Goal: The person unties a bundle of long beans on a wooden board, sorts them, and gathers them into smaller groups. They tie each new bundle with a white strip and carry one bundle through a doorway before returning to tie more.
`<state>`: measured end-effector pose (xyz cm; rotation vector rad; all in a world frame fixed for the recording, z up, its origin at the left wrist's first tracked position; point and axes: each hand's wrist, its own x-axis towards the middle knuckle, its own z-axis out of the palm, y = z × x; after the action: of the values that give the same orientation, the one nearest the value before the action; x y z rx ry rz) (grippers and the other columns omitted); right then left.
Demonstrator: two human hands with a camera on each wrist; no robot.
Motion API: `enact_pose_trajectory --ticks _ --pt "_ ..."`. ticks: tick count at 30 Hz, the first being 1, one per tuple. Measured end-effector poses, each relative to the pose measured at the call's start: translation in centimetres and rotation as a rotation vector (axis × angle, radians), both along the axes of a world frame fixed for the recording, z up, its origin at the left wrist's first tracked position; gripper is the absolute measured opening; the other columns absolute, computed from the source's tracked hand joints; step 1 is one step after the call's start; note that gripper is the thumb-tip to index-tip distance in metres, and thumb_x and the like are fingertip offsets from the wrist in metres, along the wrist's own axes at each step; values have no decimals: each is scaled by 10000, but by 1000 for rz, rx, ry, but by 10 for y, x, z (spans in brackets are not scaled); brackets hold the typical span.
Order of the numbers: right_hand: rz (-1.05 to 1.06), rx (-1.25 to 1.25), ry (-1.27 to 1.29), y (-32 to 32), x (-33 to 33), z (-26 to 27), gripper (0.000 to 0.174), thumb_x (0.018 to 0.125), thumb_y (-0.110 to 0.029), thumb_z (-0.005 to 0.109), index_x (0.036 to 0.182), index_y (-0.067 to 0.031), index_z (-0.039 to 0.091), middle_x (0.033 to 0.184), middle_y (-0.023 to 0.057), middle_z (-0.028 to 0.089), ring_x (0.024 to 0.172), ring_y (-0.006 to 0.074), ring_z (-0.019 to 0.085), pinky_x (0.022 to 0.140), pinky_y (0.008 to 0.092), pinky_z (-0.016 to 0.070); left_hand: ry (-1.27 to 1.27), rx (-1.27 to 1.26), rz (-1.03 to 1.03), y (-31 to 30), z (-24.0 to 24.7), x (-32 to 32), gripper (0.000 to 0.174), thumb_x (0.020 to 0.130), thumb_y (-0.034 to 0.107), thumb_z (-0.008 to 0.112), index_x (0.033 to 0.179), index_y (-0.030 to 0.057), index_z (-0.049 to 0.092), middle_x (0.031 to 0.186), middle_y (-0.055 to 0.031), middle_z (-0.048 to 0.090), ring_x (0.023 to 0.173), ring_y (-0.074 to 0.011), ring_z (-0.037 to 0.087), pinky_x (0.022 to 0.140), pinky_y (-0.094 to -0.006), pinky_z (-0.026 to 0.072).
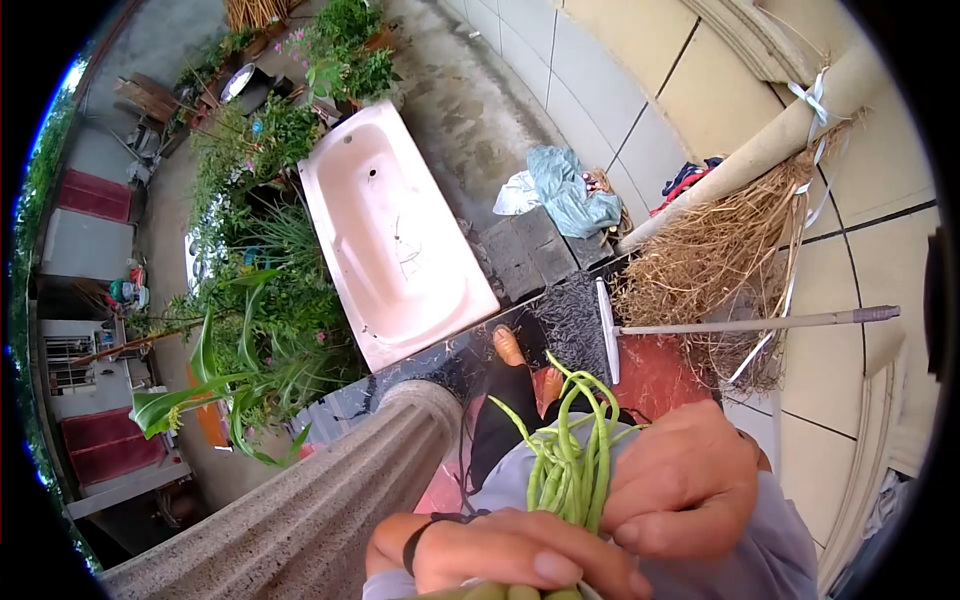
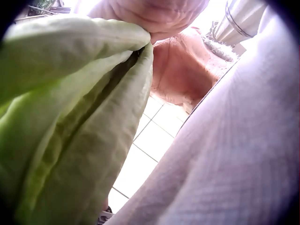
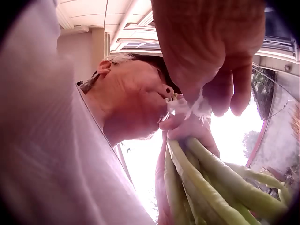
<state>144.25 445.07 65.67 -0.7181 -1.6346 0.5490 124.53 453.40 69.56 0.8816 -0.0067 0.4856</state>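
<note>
A bunch of long green beans (image 1: 572, 455) hangs between the two hands, close to the person's body in the head view. The left hand (image 1: 500, 553), with a dark band at its wrist, grips the bunch near its top ends. In the right wrist view, thin white plastic strip (image 3: 201, 108) shows above the beans (image 3: 206, 183), close to the person's mouth. The right hand (image 1: 690, 485) has its fingers curled beside the bunch and pinches the strip. Large and near, the beans (image 2: 79, 108) fill the left side of the left wrist view, below the left hand (image 2: 154, 14).
A pink bathtub (image 1: 385, 240) lies ahead, with leafy plants (image 1: 270, 190) on its left. Nearby rises a fluted stone column (image 1: 320, 480). On the right are a long-handled squeegee (image 1: 740, 324), dried stalks (image 1: 710, 260) and plastic bags (image 1: 570, 190).
</note>
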Motion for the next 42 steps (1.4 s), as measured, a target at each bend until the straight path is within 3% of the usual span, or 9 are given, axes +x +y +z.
enact_pose_trajectory --ticks 5,12,16,19,21,24,30,35,42 --pt "3 -33 -131 65 20 -10 127 824 -55 644 923 16 609 852 162 657 685 262 637 618 367 575 -20 15 -78 66 -44 15 280 1002 131 444 1253 14 411 1060 -312 568 930 -368 604 853 -429 501" --pt "-212 105 91 133 26 -24 169 873 -138 641 984 -59 542 841 179 655 640 256 624 575 379 571 -35 49 -98 121 -79 37 312 994 185 471 1245 1 443 1102 -277 570 865 -317 599 772 -397 501" --pt "-598 115 88 150 19 -23 208 862 -201 660 1026 -147 546 855 156 627 645 253 617 572 413 562 -67 73 -94 137 -91 51 335 989 215 487 1240 -6 462 1126 -257 571 828 -288 596 726 -378 501" --pt "-174 -68 119 164 70 -27 117 801 3 637 915 -18 630 924 142 591 734 228 585 697 319 512 -116 93 -44 145 -104 66 354 986 238 498 1237 -11 476 1144 -243 571 800 -266 594 691 -364 501" --pt "-192 -236 127 171 77 -34 127 798 80 611 891 8 659 940 125 597 752 217 578 725 275 487 -68 70 68 156 -102 85 368 984 254 506 1234 -14 485 1156 -233 572 781 -252 592 668 -355 502" --pt "-307 -323 146 203 100 -65 139 876 27 562 981 -22 638 970 89 593 805 156 574 729 249 466 222 -46 343 203 -80 143 474 992 398 449 1301 39 422 1145 -219 574 495 -214 570 424 -296 501" --pt "-224 -414 390 256 178 -119 145 914 -20 581 1057 -11 604 1020 37 587 895 73 567 787 222 461 254 -139 349 262 -134 227 566 971 473 449 1155 -51 557 628 -103 587 509 -152 568 518 -271 503" --pt "-23 -497 594 292 285 -199 285 921 -68 622 1184 -27 522 1009 37 613 846 68 577 768 218 471 181 -165 351 296 -219 331 586 970 500 429 1198 -25 555 604 -91 579 496 -151 560 487 -254 488" --pt "-7 -603 804 323 367 -227 347 916 -120 638 1220 -27 499 941 59 626 779 72 582 598 225 489 231 -266 234 349 -252 421 599 974 516 411 1235 -6 549 587 -79 566 489 -147 521 499 -261 453"
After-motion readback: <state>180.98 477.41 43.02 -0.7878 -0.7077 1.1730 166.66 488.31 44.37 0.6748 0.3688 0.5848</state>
